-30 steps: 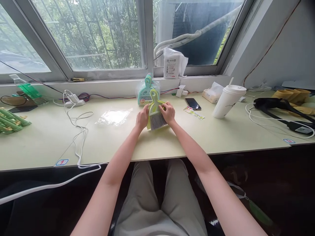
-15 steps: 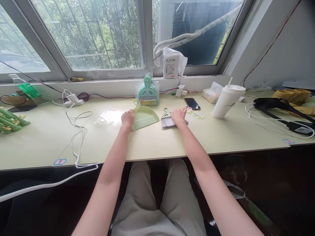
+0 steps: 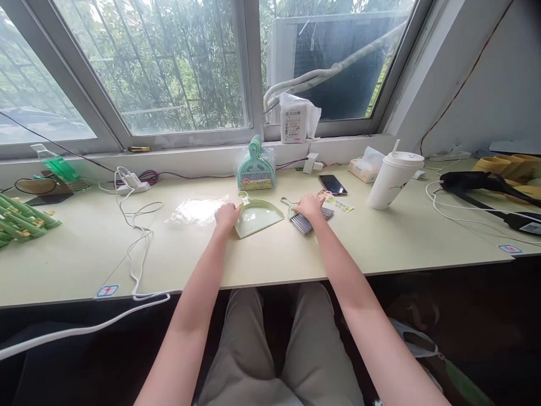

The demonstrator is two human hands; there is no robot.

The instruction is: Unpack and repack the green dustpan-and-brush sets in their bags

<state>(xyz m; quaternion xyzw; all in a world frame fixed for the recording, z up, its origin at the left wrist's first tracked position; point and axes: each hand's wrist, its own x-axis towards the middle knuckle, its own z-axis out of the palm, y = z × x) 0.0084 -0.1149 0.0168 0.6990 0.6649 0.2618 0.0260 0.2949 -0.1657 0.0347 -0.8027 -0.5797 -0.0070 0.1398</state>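
On the pale desk (image 3: 270, 265) lies a light green dustpan (image 3: 258, 217), its looped handle pointing away from me. My left hand (image 3: 227, 216) grips the pan's left edge with closed fingers. To the right, my right hand (image 3: 310, 206) is closed over a small hand brush (image 3: 301, 223) with a green handle and grey bristles; part of the brush is hidden under the hand. The brush rests apart from the dustpan. Left of the pan is a clear plastic wrapper (image 3: 196, 211), and a printed card (image 3: 338, 203) lies right of the brush.
A stack of packaged dustpan sets (image 3: 256, 169) leans at the back by the sill. A phone (image 3: 332, 184), a tissue pack (image 3: 366, 165) and a white cup with a straw (image 3: 394, 181) stand right. White cables (image 3: 141, 231) run across the left side.
The dustpan has tipped from raised and tilted to lying flatter on the desk. The brush has turned in my right hand, its bristles now angled toward the lower right. The view has shifted slightly.
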